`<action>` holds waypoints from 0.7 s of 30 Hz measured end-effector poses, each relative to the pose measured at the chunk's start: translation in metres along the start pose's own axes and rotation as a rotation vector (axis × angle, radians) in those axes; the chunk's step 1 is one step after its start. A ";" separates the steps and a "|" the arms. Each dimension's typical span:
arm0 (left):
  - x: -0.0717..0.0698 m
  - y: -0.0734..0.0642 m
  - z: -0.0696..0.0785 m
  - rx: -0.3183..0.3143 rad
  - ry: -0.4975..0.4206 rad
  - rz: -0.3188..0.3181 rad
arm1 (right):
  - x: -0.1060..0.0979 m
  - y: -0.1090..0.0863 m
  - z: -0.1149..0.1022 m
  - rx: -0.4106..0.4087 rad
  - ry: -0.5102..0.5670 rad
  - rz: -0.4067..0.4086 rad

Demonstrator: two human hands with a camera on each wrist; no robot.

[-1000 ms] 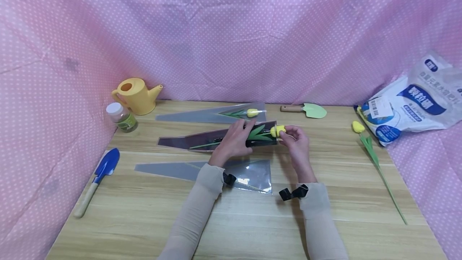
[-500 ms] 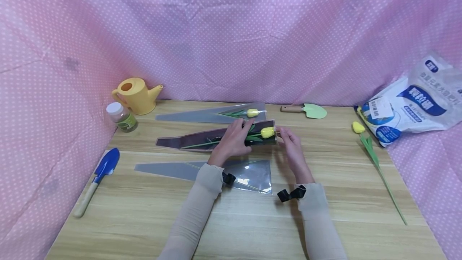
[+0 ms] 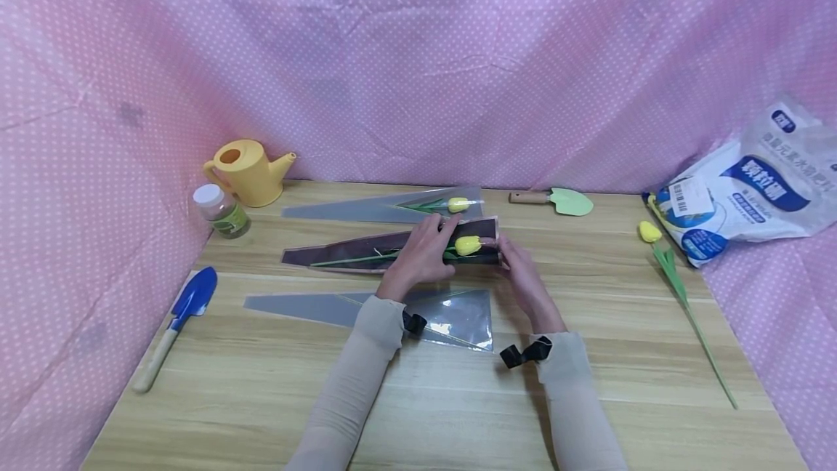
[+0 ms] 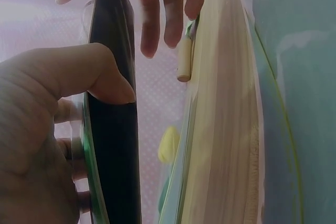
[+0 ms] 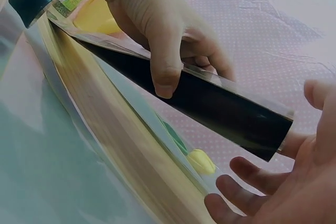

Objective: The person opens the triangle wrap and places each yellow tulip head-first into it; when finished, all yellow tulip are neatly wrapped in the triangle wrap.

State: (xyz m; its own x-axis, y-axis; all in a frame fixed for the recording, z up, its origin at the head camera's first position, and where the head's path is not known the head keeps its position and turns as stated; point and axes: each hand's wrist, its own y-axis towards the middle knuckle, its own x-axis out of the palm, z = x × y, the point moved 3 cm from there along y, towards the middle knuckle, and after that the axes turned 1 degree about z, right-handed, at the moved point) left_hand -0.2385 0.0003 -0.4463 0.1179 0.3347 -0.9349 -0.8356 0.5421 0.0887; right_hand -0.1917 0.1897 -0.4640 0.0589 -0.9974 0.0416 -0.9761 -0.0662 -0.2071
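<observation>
In the head view, a yellow tulip (image 3: pixel 468 246) lies inside a dark-backed clear flower sleeve (image 3: pixel 333 256), its green stem running left. My left hand (image 3: pixel 423 249) grips the sleeve across its middle. The left wrist view shows the thumb on the dark back and the fingers on the other side. My right hand (image 3: pixel 522 278) is at the sleeve's wide end, one finger reaching in through the opening behind the bloom. Seen from the right wrist, its other fingers (image 5: pixel 244 198) spread loosely below the sleeve.
Behind lies a filled sleeve (image 3: pixel 340 211); in front, another clear sleeve (image 3: pixel 294 307). A loose tulip (image 3: pixel 680 296) and white bag (image 3: pixel 752 180) are right. Around them are a green trowel (image 3: pixel 569 201), blue trowel (image 3: pixel 195 293), yellow watering can (image 3: pixel 248 173) and jar (image 3: pixel 224 213).
The tulip has slid left, deeper into the sleeve. My right hand has followed it, from holding the bloom at the opening to one finger inside. The left hand keeps its grip.
</observation>
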 end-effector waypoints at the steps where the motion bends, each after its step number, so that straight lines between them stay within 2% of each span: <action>1: 0.000 0.000 -0.001 -0.003 -0.006 -0.001 | 0.001 0.000 0.000 0.002 -0.004 -0.005; 3: 0.000 0.000 -0.003 -0.015 -0.015 -0.007 | 0.001 0.000 -0.001 0.005 -0.024 0.003; 9: 0.002 -0.001 -0.011 -0.050 -0.031 -0.042 | -0.005 0.002 0.006 -0.006 -0.143 0.114; 15: 0.006 0.000 -0.015 -0.050 0.005 -0.051 | -0.008 0.008 0.017 -0.068 -0.363 0.116; 21: 0.010 0.000 -0.018 -0.060 0.006 -0.069 | -0.006 0.012 0.019 -0.061 -0.482 0.132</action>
State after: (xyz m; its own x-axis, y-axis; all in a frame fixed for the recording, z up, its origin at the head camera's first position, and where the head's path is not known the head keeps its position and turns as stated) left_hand -0.2475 -0.0106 -0.4617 0.1730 0.2939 -0.9401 -0.8564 0.5163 0.0038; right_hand -0.1993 0.1946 -0.4858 0.0101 -0.8980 -0.4399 -0.9913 0.0488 -0.1223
